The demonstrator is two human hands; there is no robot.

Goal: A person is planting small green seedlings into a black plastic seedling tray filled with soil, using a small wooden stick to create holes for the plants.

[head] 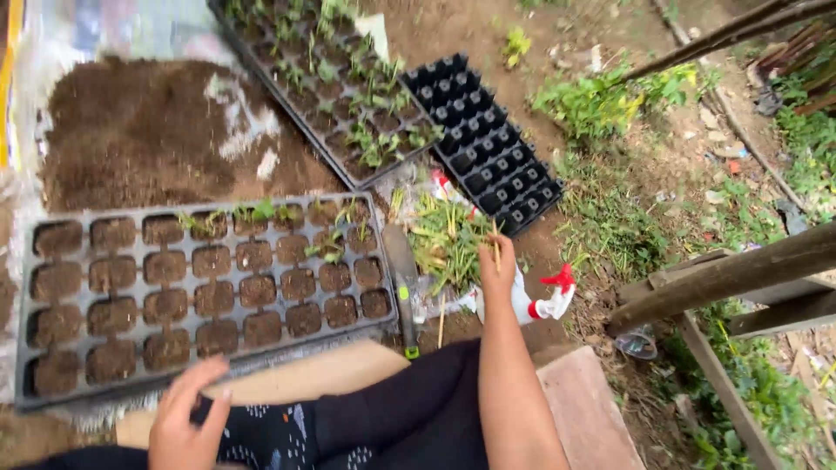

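My right hand (497, 261) is stretched out over a heap of green cuttings (448, 239) and pinches one thin stem (495, 242) between its fingers. My left hand (185, 419) hangs near my knee with its fingers apart and nothing in it, just below the near rim of a black seedling tray (26, 305). That tray's cells are filled with dark soil, and a few small cuttings stand in its far right cells (261, 211). A trowel (403, 278) lies between the tray and the heap.
A second tray of seedlings (340, 96) and an empty black cell tray (488, 148) lie further off. A pile of loose soil (148, 130) sits on plastic sheeting. A white spray bottle with a red trigger (544, 300) lies by my arm. Wooden beams (723, 278) stand at right.
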